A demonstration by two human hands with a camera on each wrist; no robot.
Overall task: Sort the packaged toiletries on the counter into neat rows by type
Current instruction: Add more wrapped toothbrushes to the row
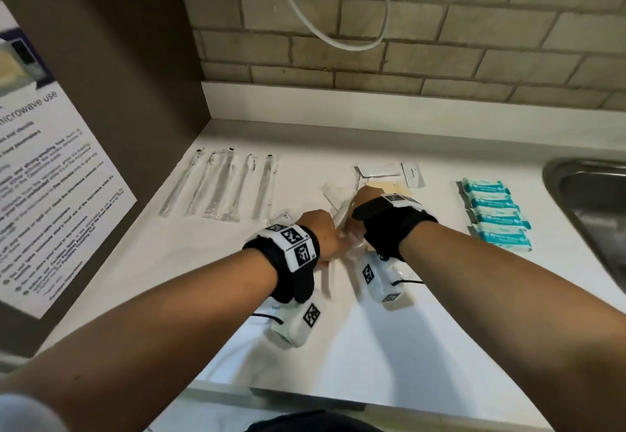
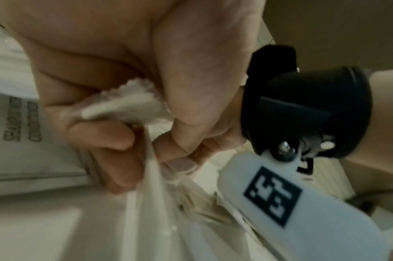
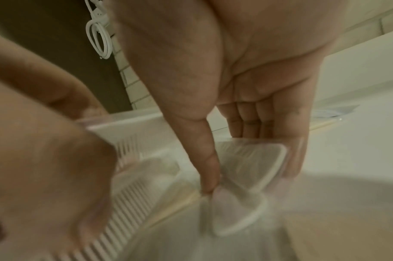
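Observation:
Both hands meet over the middle of the white counter point(image 1: 389, 340) on a loose pile of clear-wrapped combs point(image 1: 333, 201). My left hand point(image 1: 321, 231) pinches the crumpled end of one comb wrapper point(image 2: 128, 106) between thumb and curled fingers point(image 2: 101, 137). My right hand point(image 3: 246, 176) pinches another wrapped comb point(image 3: 253, 162) between thumb point(image 3: 207, 169) and fingers. A white comb point(image 3: 128, 203) lies below them, teeth showing. Wrapped toothbrushes point(image 1: 220, 187) lie in a row at the left. Teal packets point(image 1: 496, 216) are lined up at the right.
White sachets point(image 1: 377, 171) lie at the back by the wall. A printed white packet point(image 2: 23, 141) lies under my left hand. A steel sink point(image 1: 589, 201) opens at the far right. A brown side panel with a notice point(image 1: 50, 177) bounds the left; a white cable point(image 1: 338, 35) hangs above.

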